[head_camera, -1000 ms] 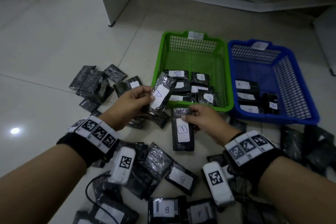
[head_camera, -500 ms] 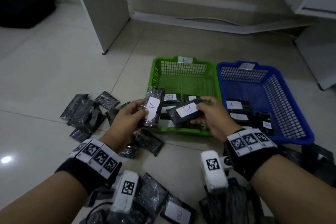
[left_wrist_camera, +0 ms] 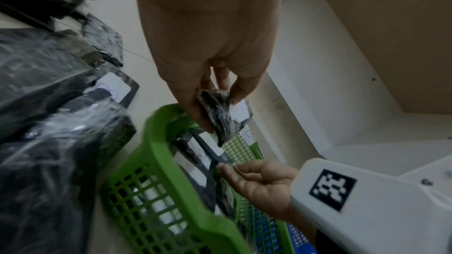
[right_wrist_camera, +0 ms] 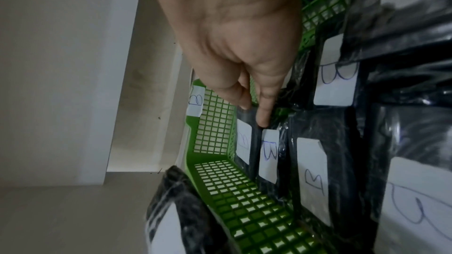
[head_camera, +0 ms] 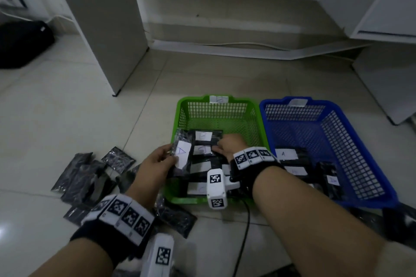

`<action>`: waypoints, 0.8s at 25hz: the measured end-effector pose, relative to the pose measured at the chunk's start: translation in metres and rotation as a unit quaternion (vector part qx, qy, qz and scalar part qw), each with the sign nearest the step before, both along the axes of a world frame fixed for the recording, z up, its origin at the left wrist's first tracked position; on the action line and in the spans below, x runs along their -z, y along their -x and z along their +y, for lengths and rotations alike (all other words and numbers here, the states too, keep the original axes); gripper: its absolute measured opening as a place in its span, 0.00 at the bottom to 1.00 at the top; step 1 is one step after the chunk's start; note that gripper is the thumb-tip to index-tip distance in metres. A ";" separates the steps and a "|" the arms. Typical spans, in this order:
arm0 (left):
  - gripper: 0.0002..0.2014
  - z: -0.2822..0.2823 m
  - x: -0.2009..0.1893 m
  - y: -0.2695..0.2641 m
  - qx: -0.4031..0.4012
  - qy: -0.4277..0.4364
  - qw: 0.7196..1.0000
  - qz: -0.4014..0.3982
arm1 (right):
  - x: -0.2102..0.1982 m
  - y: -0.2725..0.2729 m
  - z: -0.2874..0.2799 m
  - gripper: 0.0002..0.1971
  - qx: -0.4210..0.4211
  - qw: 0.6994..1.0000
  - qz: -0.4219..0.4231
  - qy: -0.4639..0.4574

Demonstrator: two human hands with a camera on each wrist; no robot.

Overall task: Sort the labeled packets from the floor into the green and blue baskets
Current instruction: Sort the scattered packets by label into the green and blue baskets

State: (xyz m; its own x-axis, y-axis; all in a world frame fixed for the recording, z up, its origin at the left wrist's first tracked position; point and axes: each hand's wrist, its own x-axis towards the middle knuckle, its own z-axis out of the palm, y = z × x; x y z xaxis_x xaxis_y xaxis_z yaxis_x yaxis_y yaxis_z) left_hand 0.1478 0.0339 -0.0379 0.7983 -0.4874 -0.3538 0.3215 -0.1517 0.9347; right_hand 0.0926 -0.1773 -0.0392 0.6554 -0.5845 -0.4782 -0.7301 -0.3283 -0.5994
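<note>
- The packet marked B (head_camera: pixel 203 150), which half a second ago the right hand (head_camera: pixel 229 144) held in the air over the near edge of the green basket (head_camera: pixel 180 105), now lies inside that basket, in its near half among the other packets.
- The right hand's fingertips rest on the packet's end. I cannot tell whether they pinch it or only touch it.
- Judged from this, one B packet is as good as sorted, since the green basket's far rim carries a B tag.
- The packet marked A (head_camera: pixel 182 155) has come forward with the left hand (head_camera: pixel 155 162), which pinches it upright just over the green basket's left rim. It likely belongs in the blue basket (head_camera: pixel 337 117), touching the green basket's right side.
- Counts: two baskets and two hands, and at least one packet is held.
- Inside the green basket at least five B labels show in the right wrist view.
- The blue basket shows at least three labelled packets.
- Left of the green basket a heap of loose packets (head_camera: pixel 83 175) lies on the floor, at least six, overlapping too much for an exact count.
</note>
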 end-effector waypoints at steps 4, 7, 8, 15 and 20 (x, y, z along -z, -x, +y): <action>0.15 -0.053 -0.026 0.007 0.043 -0.003 0.999 -0.008 | -0.026 0.044 -0.020 0.12 0.036 0.984 -0.089 -0.148; 0.12 -0.107 -0.046 0.033 0.080 -0.017 0.997 -0.008 | -0.049 0.116 -0.047 0.09 0.086 0.980 -0.126 -0.129; 0.12 -0.129 -0.050 0.044 0.087 -0.025 0.996 -0.010 | -0.053 0.144 -0.059 0.08 0.090 0.982 -0.133 -0.098; 0.08 -0.265 -0.030 0.110 0.256 -0.146 0.926 -0.234 | -0.008 0.306 -0.116 0.03 -0.005 0.967 -0.144 0.212; 0.15 -0.331 -0.006 0.141 0.375 -0.245 0.846 -0.289 | 0.024 0.350 -0.123 0.10 -0.056 0.951 -0.178 0.245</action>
